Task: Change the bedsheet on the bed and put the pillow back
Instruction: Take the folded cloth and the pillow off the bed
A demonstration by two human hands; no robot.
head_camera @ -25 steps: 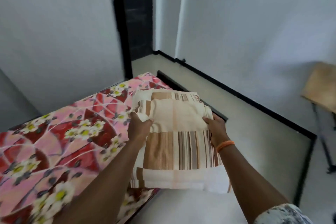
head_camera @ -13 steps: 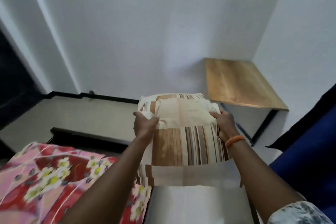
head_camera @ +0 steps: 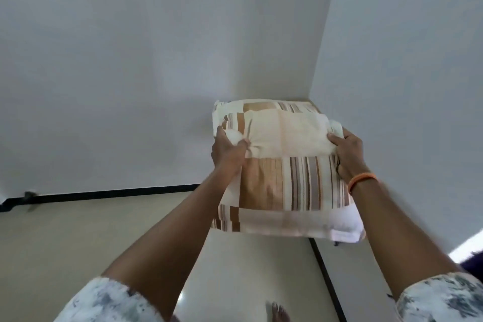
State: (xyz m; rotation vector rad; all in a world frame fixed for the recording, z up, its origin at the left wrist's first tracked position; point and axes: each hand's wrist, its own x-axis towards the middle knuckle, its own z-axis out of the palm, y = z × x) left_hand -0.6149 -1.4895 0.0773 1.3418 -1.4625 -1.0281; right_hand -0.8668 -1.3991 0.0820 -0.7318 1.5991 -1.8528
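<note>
The pillow (head_camera: 285,172) hangs in the air in front of the person, clear of the floor and carried between both hands, with no bed in view. The left hand (head_camera: 226,155) grips its left edge, thumb on top and fingers curled under, bunching a fold of the cover just inside the grip; the right hand (head_camera: 349,155) holds the opposite edge the same way, thumb pressed on top and fingers wrapped out of sight beneath, an orange wristband (head_camera: 362,181) just behind it. The main risk, as I judge it, is that the hold is mostly on loose cover rather than on the stuffing: if the fabric slides, the pillow could sag out between the hands and drop onto the floor (head_camera: 130,230) below. The open end nearest the person, below the right grip, shows white inner pillow poking past the cover, so a tilt that way might let the filling creep further out. The cover is cream with brown and tan patches and bands of thin stripes, soft and plump, slightly creased where the thumbs press. Beyond the grips, on the far side, white walls (head_camera: 130,73) meet in a corner, a black skirting line (head_camera: 104,195) runs along the base, and a bare foot (head_camera: 279,312) shows underneath, close to the person's body.
</note>
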